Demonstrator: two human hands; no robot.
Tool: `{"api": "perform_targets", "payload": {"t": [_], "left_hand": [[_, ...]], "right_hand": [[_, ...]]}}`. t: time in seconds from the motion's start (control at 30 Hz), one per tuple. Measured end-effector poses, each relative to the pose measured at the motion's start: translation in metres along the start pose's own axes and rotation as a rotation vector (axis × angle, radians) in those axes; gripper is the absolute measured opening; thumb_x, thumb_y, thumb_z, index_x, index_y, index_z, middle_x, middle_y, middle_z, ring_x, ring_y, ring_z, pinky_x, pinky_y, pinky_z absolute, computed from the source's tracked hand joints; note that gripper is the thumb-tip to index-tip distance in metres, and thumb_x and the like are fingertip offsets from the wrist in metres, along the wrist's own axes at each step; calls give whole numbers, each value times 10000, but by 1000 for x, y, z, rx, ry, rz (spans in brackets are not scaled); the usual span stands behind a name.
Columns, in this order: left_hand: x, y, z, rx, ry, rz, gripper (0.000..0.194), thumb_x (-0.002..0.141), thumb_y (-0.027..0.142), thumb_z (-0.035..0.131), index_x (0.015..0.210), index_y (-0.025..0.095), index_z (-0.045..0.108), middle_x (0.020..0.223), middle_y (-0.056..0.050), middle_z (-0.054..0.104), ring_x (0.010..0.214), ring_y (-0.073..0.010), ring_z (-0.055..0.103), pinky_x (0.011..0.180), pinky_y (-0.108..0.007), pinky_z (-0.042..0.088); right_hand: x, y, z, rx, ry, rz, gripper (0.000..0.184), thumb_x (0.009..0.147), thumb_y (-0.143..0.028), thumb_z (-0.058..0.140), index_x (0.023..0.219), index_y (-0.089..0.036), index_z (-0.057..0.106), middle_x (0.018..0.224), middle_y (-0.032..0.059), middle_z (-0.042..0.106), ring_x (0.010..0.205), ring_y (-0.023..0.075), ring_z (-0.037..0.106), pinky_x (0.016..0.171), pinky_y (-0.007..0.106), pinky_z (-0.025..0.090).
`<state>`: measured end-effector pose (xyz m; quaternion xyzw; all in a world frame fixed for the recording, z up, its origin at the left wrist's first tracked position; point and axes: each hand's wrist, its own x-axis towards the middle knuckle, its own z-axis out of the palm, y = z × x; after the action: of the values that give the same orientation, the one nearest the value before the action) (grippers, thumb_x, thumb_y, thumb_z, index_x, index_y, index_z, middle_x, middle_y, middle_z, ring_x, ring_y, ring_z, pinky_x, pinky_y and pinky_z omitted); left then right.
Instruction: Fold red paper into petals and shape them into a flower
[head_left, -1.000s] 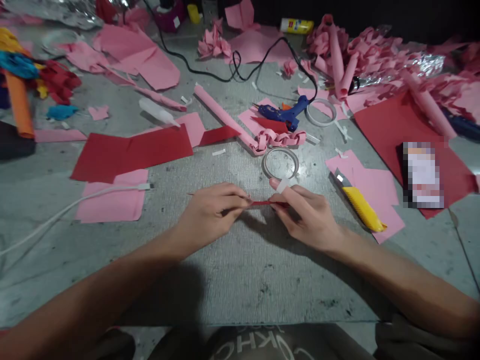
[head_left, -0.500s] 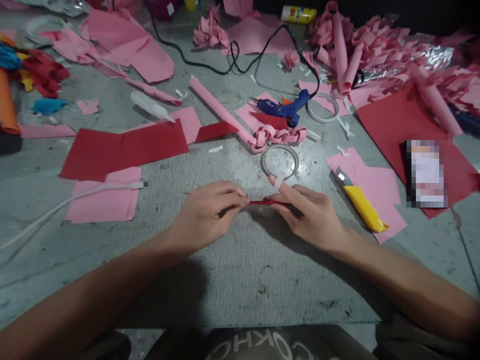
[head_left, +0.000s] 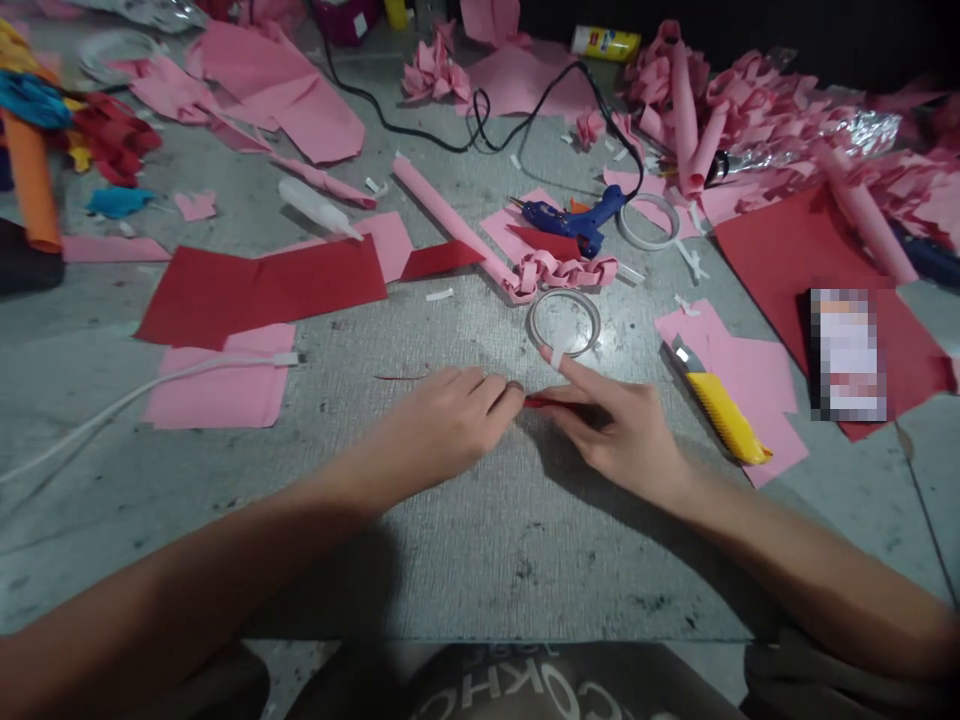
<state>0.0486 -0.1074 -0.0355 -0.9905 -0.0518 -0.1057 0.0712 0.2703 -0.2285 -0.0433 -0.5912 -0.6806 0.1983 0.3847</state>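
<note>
A narrow red paper strip (head_left: 543, 401) runs between my two hands above the middle of the table. My left hand (head_left: 465, 420) is closed on it, with a thin end (head_left: 401, 377) sticking out to the left behind the knuckles. Thumb and fingers of my right hand (head_left: 619, 420) pinch the strip's other part, which is mostly hidden. White tape wraps the right index finger, which points forward. Just beyond that fingertip lies a tape roll (head_left: 564, 322). To the right of my right hand, a yellow utility knife (head_left: 720, 405) rests on pink paper (head_left: 761, 375).
A folded red sheet (head_left: 262, 290) lies left, near a white cable (head_left: 217, 368). Behind are a blue glue gun (head_left: 577, 220) with a black cord, a pink paper braid (head_left: 566, 270) and another tape roll (head_left: 649, 222). A phone (head_left: 847, 355) sits on red paper at right.
My left hand has slid right along the strip, close to my right hand, and its fingers have curled more. More of the strip's left end shows. The right hand stays nearly in place.
</note>
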Motion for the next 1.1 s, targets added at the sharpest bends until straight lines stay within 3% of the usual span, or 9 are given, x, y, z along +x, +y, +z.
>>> {"api": "perform_targets", "payload": {"t": [0.17, 0.27, 0.37, 0.63, 0.77, 0.83, 0.93, 1.1], "left_hand": [[0, 0, -2, 19, 3, -16, 305, 1065, 45, 405, 1175, 82, 686, 876, -102, 692, 717, -227, 687, 615, -353, 490], [1, 0, -2, 27, 11, -12, 310, 1060, 38, 402, 1174, 84, 687, 848, -94, 681, 699, -227, 688, 599, -351, 489], [0, 1, -1, 38, 3, -11, 302, 1051, 35, 421, 1188, 82, 686, 800, -72, 658, 657, -232, 677, 582, -359, 489], [0, 0, -2, -12, -26, -21, 226, 1039, 54, 455, 1081, 99, 673, 818, -73, 655, 677, -245, 680, 598, -364, 496], [-1, -5, -2, -77, -74, -39, 252, 1036, 34, 446, 1058, 119, 682, 856, -80, 687, 740, -238, 688, 654, -348, 495], [-2, -8, 0, -183, -51, -68, 270, 1082, 86, 437, 1071, 127, 703, 870, -79, 719, 767, -233, 698, 680, -342, 496], [-5, -13, 3, -542, 56, -212, 282, 1142, 268, 491, 1075, 169, 746, 932, -67, 792, 829, -216, 734, 737, -324, 514], [-4, -8, 2, -1254, 294, -735, 184, 962, 378, 813, 856, 228, 811, 725, 0, 745, 601, -133, 611, 577, -263, 434]], "right_hand": [[3, -3, -3, 162, -22, 269, 465, 1024, -266, 726, 1486, -230, 693, 1062, 43, 885, 901, 237, 857, 840, 391, 710], [5, -3, -2, 272, -15, 337, 452, 1008, -277, 746, 1456, -227, 711, 1084, 49, 882, 966, 253, 860, 913, 426, 711], [6, -3, -1, 314, 2, 377, 446, 984, -283, 776, 1421, -204, 731, 1067, 61, 883, 917, 257, 861, 863, 423, 721], [-1, -5, 2, 152, 47, 155, 497, 1001, -219, 760, 1491, -275, 696, 1115, 28, 879, 995, 233, 854, 972, 403, 684], [-1, -6, 3, 217, 75, 156, 515, 997, -182, 755, 1498, -288, 693, 1067, 11, 882, 953, 217, 851, 984, 400, 676], [0, -6, 2, 249, 85, 187, 503, 986, -179, 765, 1478, -269, 709, 1026, 14, 884, 917, 217, 850, 964, 394, 678], [1, -8, 1, 267, 89, 228, 472, 967, -201, 789, 1433, -259, 743, 989, 17, 884, 864, 216, 844, 914, 384, 682], [4, -20, 1, 413, 172, 295, 439, 914, -271, 850, 1348, -240, 791, 942, 29, 882, 812, 209, 829, 820, 366, 680]]}}
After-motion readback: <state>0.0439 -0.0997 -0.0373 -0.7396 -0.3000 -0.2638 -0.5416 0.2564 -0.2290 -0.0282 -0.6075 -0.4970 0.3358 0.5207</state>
